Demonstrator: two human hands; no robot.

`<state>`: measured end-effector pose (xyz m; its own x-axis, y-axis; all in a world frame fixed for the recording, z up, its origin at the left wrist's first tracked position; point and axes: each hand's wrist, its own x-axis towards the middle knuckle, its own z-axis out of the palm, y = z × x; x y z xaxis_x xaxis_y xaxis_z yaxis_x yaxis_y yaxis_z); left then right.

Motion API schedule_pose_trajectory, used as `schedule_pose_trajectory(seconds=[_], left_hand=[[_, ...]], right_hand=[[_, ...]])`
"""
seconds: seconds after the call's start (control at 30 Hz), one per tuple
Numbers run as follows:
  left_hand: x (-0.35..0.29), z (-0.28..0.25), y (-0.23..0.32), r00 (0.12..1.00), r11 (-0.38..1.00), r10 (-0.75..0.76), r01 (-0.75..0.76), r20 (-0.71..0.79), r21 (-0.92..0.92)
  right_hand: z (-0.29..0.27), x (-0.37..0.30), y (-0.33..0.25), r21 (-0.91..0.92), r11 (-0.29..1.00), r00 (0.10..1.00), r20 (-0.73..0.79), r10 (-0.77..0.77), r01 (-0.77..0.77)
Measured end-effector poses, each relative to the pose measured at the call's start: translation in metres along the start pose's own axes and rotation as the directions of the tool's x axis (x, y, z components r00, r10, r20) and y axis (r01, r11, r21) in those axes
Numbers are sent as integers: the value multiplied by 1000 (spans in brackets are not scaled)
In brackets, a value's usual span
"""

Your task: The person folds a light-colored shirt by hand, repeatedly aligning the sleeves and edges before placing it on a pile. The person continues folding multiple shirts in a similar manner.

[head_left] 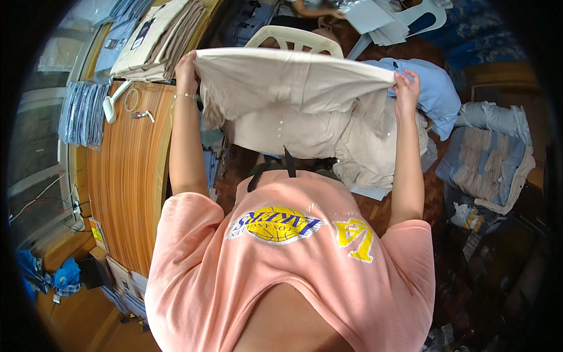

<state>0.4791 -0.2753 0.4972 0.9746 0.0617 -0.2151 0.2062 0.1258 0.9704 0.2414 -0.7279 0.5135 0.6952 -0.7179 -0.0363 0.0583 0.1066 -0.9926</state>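
A beige button-front shirt is stretched wide between my two raised hands, its upper edge nearly straight. My left hand is closed on the top left corner, beside the wooden table. My right hand pinches the opposite corner, some fingers raised. More beige cloth with small buttons hangs or lies just beneath; I cannot tell whether it is all one garment. Crumpled beige fabric lies toward the right. Behind my right hand is a light blue shirt.
A wooden table at left bears folded beige shirts, a white-handled tool and a ring. Packaged blue shirts stand beside it. A cream plastic chair is ahead; a bundle sits right. Another person's arm shows beyond.
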Motion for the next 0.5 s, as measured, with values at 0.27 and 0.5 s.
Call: schedule_pose_trajectory(seconds=[0.27,0.5], left_hand=[[-11,-103,-80,995,981,-96,92,19,170],[-44,-165,-253,969,876,-221,149,106,459]], right_hand=[[14,-77,48,-181,983,994,-109,15,-34],[-37,-172,264,-446,851,960,-156,232,-278]])
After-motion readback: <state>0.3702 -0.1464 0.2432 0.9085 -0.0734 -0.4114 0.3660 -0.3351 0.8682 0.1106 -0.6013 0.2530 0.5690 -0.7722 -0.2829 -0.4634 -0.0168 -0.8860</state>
